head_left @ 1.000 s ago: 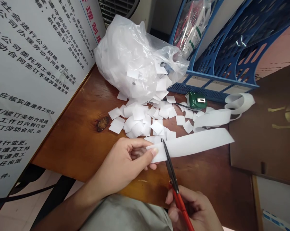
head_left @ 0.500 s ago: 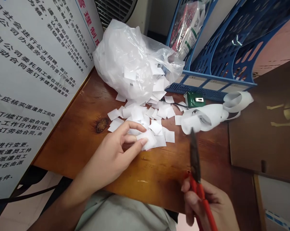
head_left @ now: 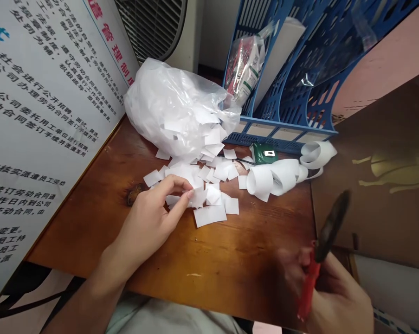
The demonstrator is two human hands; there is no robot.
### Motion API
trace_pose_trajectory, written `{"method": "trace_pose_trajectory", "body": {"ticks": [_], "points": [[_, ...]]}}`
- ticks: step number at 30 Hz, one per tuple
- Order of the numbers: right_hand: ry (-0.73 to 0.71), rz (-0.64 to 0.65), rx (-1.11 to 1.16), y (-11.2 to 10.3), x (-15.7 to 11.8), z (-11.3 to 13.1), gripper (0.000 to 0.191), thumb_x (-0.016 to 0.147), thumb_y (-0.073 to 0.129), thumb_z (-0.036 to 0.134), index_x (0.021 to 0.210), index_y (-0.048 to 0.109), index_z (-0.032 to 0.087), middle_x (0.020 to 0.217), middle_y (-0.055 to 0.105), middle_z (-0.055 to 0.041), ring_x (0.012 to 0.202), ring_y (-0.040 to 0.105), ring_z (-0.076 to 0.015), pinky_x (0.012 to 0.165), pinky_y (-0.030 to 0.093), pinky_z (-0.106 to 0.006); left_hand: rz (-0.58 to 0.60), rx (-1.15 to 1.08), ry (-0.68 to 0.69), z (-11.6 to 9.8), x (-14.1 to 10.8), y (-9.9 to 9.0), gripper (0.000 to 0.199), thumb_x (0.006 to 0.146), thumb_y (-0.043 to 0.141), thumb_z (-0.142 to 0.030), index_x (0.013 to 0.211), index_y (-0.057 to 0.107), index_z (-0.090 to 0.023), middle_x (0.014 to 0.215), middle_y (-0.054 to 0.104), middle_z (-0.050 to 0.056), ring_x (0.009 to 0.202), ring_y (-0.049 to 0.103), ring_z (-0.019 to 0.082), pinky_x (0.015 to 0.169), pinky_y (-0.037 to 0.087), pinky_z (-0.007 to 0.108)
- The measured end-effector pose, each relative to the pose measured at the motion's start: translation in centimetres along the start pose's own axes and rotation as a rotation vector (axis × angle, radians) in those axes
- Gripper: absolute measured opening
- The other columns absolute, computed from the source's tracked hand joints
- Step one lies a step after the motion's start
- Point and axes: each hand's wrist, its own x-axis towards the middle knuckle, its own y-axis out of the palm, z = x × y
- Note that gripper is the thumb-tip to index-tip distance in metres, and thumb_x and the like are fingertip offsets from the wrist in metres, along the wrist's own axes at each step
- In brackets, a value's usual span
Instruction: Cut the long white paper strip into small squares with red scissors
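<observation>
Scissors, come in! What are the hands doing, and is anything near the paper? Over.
Left hand at paper squares, grip unclear. Right hand gripping red-handled scissors, away from paper. Green case beside curled strip.

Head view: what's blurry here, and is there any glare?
In the head view, the scissors and right hand are smeared; in the same head view, the left hand and paper pieces look fairly clear; also in the head view, bright glints show on the white bag and clear plastic in the blue rack.
</observation>
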Motion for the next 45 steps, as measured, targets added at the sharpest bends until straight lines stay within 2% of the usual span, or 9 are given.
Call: {"method": "trace_pose_trajectory", "body": {"ticks": [6,11,16,20,24,27,31,40,45], "points": [[-0.133,-0.092,0.171,4.1,5.0,4.4,0.034,0.084,0.079,0.043,0.106,0.067,0.021,0.109,0.071,-0.0057,0.084,0.063,-0.0171,0.074,0.048,-0.027,-0.068,0.018,0.149,-0.8,0.2,-0.2,0.006,0.100,0.058,-0.026,0.099,0.062,-0.022,0.135,0.062,0.004,0.127,0.057,0.023,0.102,0.042,0.030],[-0.061,0.003,0.290,5.9,7.6,5.5,0.032,0.075,0.085,0.033,0.094,0.065,0.017,0.085,0.067,-0.0016,0.072,0.061,-0.0156,0.066,0.047,-0.026,-0.100,-0.106,0.063,-1.0,-0.4,-0.7,0.006,0.099,0.063,-0.030,0.099,0.064,-0.023,0.106,0.067,-0.002,0.100,0.063,0.012,0.089,0.047,0.021],[-0.166,0.189,0.332,3.7,6.5,5.4,0.032,0.084,0.079,0.036,0.083,0.052,0.020,0.077,0.052,0.0023,0.068,0.050,-0.0112,0.061,0.040,-0.021,0.192,-0.509,-0.215,-0.7,-1.7,-0.5,0.019,0.091,0.074,-0.037,0.104,0.070,-0.024,0.094,0.069,-0.002,0.086,0.064,0.010,0.077,0.049,0.017],[-0.280,0.558,0.181,0.4,5.9,5.5,0.026,0.088,0.074,0.027,0.081,0.050,0.020,0.080,0.047,0.0010,0.070,0.043,-0.0123,0.062,0.038,-0.023,0.460,-0.788,-0.292,-1.0,-2.4,0.3,0.018,0.085,0.080,-0.035,0.093,0.074,-0.020,0.083,0.068,0.000,0.074,0.060,0.009,0.069,0.048,0.018],[-0.338,0.919,0.039,-0.9,5.9,6.1,0.014,0.087,0.067,0.016,0.079,0.056,0.018,0.075,0.048,0.0004,0.068,0.043,-0.0133,0.062,0.039,-0.025,0.567,-0.877,-0.246,-1.3,-2.0,1.3,0.016,0.080,0.084,-0.032,0.081,0.076,-0.018,0.122,0.066,0.006,0.105,0.065,0.018,0.080,0.051,0.023],[-0.378,1.001,0.008,-0.9,6.0,6.2,0.013,0.077,0.069,0.009,0.075,0.060,0.017,0.075,0.053,-0.0002,0.068,0.047,-0.0137,0.062,0.042,-0.025,0.676,-0.947,-0.238,-1.3,-1.4,2.1,0.015,0.077,0.086,-0.028,0.084,0.077,-0.018,0.135,0.063,0.009,0.123,0.061,0.025,0.099,0.050,0.031],[-0.399,1.074,0.019,-0.8,6.5,5.9,0.013,0.075,0.070,0.010,0.074,0.060,0.017,0.075,0.053,-0.0002,0.069,0.048,-0.0143,0.062,0.042,-0.025,0.874,-0.970,-0.305,-1.3,-1.2,2.9,0.018,0.079,0.083,-0.030,0.086,0.074,-0.015,0.089,0.072,0.005,0.078,0.067,0.014,0.072,0.051,0.023],[-0.164,0.977,0.080,1.2,6.7,6.5,0.021,0.082,0.078,0.028,0.088,0.062,0.017,0.073,0.049,0.0028,0.066,0.042,-0.0111,0.059,0.036,-0.022,0.455,-0.871,-0.321,-1.9,-2.2,4.5,0.035,0.081,0.083,-0.038,0.103,0.069,-0.014,0.070,0.061,-0.001,0.060,0.051,0.008,0.056,0.038,0.019],[-0.212,0.968,0.126,2.1,6.9,6.2,0.021,0.085,0.078,0.029,0.086,0.060,0.017,0.075,0.051,0.0022,0.067,0.042,-0.0112,0.060,0.035,-0.023,0.466,-0.887,-0.329,-1.5,-2.6,5.0,0.040,0.076,0.086,-0.036,0.105,0.073,-0.013,0.077,0.067,0.002,0.066,0.060,0.010,0.063,0.046,0.021]]}}
